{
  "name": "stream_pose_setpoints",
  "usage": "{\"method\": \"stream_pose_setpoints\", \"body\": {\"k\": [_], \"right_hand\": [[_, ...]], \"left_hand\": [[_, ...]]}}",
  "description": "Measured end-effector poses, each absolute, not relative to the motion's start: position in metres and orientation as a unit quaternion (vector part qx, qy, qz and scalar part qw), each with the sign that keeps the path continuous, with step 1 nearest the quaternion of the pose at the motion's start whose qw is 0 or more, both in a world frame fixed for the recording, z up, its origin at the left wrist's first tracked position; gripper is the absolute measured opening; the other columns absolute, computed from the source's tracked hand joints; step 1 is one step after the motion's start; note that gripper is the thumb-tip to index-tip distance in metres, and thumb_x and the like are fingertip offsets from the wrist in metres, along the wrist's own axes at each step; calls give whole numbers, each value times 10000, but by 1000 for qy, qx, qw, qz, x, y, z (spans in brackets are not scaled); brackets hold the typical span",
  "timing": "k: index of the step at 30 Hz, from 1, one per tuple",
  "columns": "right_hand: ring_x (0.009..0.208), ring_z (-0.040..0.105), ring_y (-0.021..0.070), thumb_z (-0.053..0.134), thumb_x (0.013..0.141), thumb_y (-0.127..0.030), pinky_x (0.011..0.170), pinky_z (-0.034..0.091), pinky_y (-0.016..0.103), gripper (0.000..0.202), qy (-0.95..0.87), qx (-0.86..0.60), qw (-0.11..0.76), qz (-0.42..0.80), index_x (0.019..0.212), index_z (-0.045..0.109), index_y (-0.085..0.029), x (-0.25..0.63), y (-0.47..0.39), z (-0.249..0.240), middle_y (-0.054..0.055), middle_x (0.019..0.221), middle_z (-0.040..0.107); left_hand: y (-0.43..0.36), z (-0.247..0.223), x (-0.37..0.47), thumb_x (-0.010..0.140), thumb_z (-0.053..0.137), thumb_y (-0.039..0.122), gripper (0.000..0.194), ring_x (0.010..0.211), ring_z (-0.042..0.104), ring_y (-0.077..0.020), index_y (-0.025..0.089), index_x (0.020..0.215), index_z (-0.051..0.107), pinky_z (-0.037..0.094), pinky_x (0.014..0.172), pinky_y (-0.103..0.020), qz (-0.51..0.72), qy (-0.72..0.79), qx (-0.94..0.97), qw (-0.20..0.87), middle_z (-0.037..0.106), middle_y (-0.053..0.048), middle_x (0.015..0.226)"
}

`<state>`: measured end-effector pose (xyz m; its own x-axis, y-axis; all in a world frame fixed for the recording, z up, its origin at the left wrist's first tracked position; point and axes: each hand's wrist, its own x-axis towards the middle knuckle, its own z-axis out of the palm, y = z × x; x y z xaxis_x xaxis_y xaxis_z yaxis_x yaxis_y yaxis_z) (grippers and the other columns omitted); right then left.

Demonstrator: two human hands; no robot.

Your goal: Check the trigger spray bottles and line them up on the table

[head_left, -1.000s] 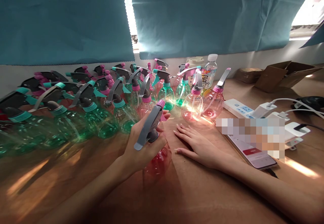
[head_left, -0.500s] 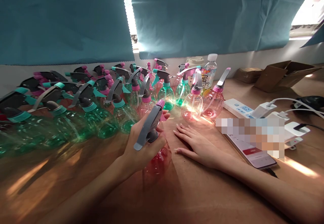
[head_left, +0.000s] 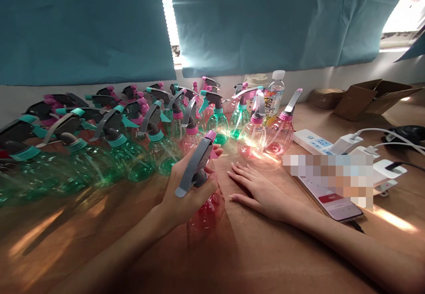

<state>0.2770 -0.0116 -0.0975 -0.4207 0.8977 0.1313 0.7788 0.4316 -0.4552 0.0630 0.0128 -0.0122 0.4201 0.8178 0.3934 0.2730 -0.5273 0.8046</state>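
My left hand (head_left: 186, 192) is closed around the neck of a red spray bottle (head_left: 208, 212), which stands on the brown tabletop (head_left: 252, 252). Its grey and pink spray head tops the grip, and my fingers hide most of the collar. Beside it, my right hand (head_left: 255, 190) lies flat on the table, fingers stretched out, holding nothing. Just beyond the hands are two pink spray bottles (head_left: 251, 141) and a green spray bottle (head_left: 219, 125). To the left, a row of green spray bottles (head_left: 131, 159) stands close to my left forearm.
Pink-topped sprayers (head_left: 109, 94) crowd the back left. A clear capped bottle (head_left: 277, 90) stands at the back. On the right lie a phone (head_left: 341, 207), a white power strip (head_left: 308, 140) with plugged-in chargers and cables, and an open cardboard box (head_left: 368, 101). A blue curtain (head_left: 265, 24) hangs behind.
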Motion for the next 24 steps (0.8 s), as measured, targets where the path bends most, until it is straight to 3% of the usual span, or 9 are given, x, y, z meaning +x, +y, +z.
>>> {"method": "stream_pose_setpoints", "body": {"k": [7,11,15,21,24], "right_hand": [[1441,227,299,427,929,-599,1174,223,511,718,-830,-512,154,162,1456,399,-112,277,-12,-96,154,1536,297],[1437,236,308,446,923,-598,1169,229,527,717,-828,-511,163,162,1457,400,-122,276,-12,-96,156,1535,299],[1432,247,309,460,918,-595,1167,230,535,698,-828,-509,171,161,1454,412,-150,277,-12,-97,143,1525,325],[1436,238,308,451,921,-597,1169,228,534,705,-829,-506,172,165,1459,402,-144,277,-12,-97,140,1529,318],[1433,245,308,466,915,-597,1167,228,538,689,-827,-506,180,168,1458,408,-178,277,-12,-98,128,1524,337]], "left_hand": [[12,-12,63,723,541,131,461,618,553,-112,208,1173,604,482,581,-259,409,339,779,334,664,-49,1081],[12,-12,62,727,535,121,468,805,636,-162,226,1176,614,529,729,-298,413,330,783,328,653,-59,1145],[11,-11,63,734,526,118,486,964,644,-197,255,1193,607,538,810,-310,412,331,778,339,692,-41,1022],[10,-10,64,714,518,113,435,864,647,-177,242,1115,624,536,796,-321,421,340,778,321,673,-38,1070],[10,-9,63,711,522,152,335,713,632,-172,219,1025,617,535,672,-313,402,350,784,319,657,-11,833]]}}
